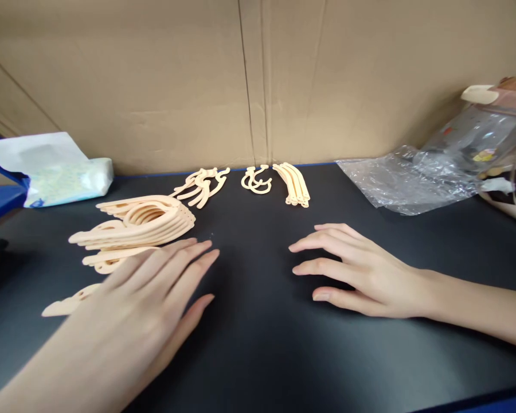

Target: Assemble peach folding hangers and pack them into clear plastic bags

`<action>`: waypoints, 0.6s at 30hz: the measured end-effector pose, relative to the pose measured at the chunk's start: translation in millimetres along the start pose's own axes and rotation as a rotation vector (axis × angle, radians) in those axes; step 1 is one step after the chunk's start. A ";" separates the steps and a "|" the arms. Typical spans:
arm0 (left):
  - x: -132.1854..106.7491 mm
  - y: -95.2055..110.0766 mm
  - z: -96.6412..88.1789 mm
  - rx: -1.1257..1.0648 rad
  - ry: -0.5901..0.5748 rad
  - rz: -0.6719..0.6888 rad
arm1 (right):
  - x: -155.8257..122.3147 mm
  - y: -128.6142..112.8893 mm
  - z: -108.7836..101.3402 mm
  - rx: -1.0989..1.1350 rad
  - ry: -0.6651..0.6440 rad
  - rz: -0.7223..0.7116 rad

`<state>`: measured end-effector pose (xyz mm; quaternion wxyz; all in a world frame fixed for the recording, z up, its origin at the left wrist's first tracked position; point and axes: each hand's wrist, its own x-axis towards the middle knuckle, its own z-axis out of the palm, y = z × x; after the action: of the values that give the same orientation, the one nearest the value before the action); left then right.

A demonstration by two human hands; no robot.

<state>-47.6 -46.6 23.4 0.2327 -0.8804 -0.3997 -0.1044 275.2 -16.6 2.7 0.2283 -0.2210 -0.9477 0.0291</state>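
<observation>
My left hand [155, 298] is open, palm down, with its fingers reaching toward the middle of the black table. Partly under and behind it lie cream plastic pieces: a flat piece [69, 304], another curved piece [107, 261] and a stack of curved, hanger-like pieces [172, 223]. Whether the hand touches any of them is hidden. On the right, my right hand [356, 269] is open with fingers spread and slightly bent, low over the table and holding nothing. Further back sit a loose pile of curved arms [202, 186], a few hooks [257, 180] and a row of slim curved bars [293, 184].
A cardboard wall [176, 86] closes off the back of the black table [258, 344]. A tissue pack [69, 178] stands at the back left. Crumpled clear plastic [404, 178] and a transparent bottle [481, 132] with a brownish lid are at the back right.
</observation>
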 end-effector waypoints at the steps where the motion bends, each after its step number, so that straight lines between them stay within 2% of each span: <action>1: 7.8 6.2 3.4 0.063 -0.014 0.096 | 0.1 -0.1 0.4 -0.005 -0.003 0.015; 3: 22.8 13.6 11.6 0.171 -0.012 0.129 | 0.1 -0.2 1.1 -0.017 -0.007 0.047; 6: 42.1 15.5 24.8 0.257 -0.020 0.094 | -0.2 0.1 2.2 -0.021 -0.014 0.084; 11: 64.7 9.0 35.5 0.355 -0.194 -0.031 | -0.5 0.7 3.2 0.027 -0.055 0.120; 18: 81.9 -4.1 44.2 0.417 -0.221 -0.128 | 0.2 0.3 1.8 0.045 -0.078 0.137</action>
<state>3.3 31.3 16.6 0.3571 -0.7923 -0.4907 0.0625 274.3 -16.1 1.1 0.1936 -0.2790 -0.9376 0.0745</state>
